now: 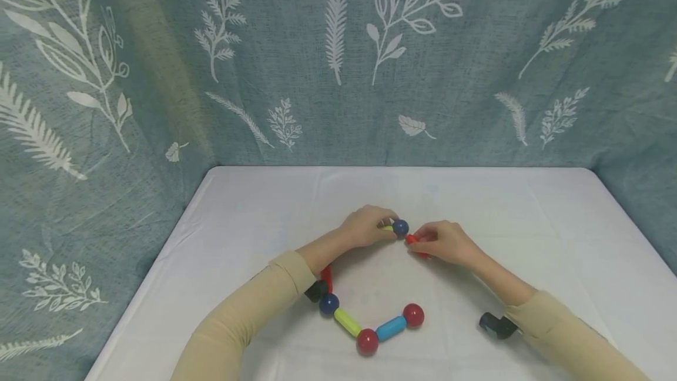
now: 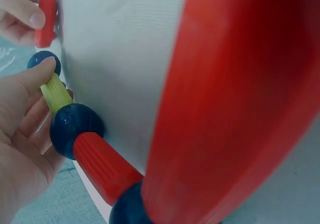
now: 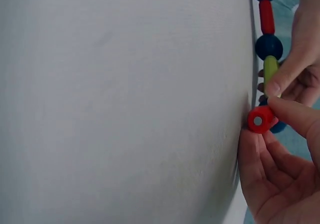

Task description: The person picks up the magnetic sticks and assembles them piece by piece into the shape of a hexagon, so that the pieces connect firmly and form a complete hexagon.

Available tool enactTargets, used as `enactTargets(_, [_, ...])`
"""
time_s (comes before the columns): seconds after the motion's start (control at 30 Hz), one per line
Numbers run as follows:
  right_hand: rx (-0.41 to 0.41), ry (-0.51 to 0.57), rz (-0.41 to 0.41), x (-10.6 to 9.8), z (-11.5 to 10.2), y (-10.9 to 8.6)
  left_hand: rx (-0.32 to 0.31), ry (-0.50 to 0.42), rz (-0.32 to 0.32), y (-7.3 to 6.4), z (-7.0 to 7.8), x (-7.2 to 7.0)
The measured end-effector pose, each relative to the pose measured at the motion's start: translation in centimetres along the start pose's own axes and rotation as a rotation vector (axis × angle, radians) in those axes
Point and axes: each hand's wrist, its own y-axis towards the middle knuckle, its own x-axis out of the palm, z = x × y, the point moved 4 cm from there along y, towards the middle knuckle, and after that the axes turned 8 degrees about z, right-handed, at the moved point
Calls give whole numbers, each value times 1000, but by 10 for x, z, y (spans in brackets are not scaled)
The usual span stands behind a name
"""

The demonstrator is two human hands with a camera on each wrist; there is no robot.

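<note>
On the white table my left hand (image 1: 385, 226) pinches a yellow-green rod (image 2: 56, 92) with a dark blue ball (image 1: 400, 227) at its tip. In the left wrist view that rod runs on into another blue ball (image 2: 75, 129), a red rod (image 2: 102, 166) and a further blue ball. My right hand (image 1: 420, 243) pinches a short red rod (image 3: 259, 119), its end close to the tip ball; whether they touch I cannot tell. The chain goes on under my left forearm to a blue ball (image 1: 328, 303), yellow rod (image 1: 347, 322), red ball (image 1: 367, 341), blue rod (image 1: 391, 328) and red ball (image 1: 413, 314).
A white cloth covers the table (image 1: 529, 222), with a blue leaf-print curtain (image 1: 338, 63) behind and at both sides. A large blurred red shape (image 2: 235, 104) fills much of the left wrist view. Black wrist cameras (image 1: 497, 326) sit on both forearms.
</note>
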Motion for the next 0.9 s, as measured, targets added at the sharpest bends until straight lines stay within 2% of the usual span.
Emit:
enactTargets(0.13, [3,13,3,2,-1,2,-8,20,-11,-2,2,0])
enactTargets(0.27, [-40,-2,2,4,-2,4,-14,77,-18,-7,7,-1])
enactTargets(0.37, [-108,-32,11,4,-4,6,17,114,-6,-17,16,-2])
enactTargets(0.47, [-163,-47,31,5,-7,8,65,105,3,-33,31,-3])
enactTargets(0.57, [-201,-45,51,5,-10,10,95,42,-54,-55,47,2])
enactTargets(0.67, [-236,-42,58,7,-15,12,88,-5,-187,-76,61,16])
enactTargets(0.73, [-259,-35,52,9,-17,14,102,19,-252,-88,68,25])
enactTargets(0.8, [-274,-33,46,10,-19,15,138,70,-275,-96,74,33])
enactTargets(0.9, [-256,-32,44,11,-19,18,204,152,-237,-102,79,37])
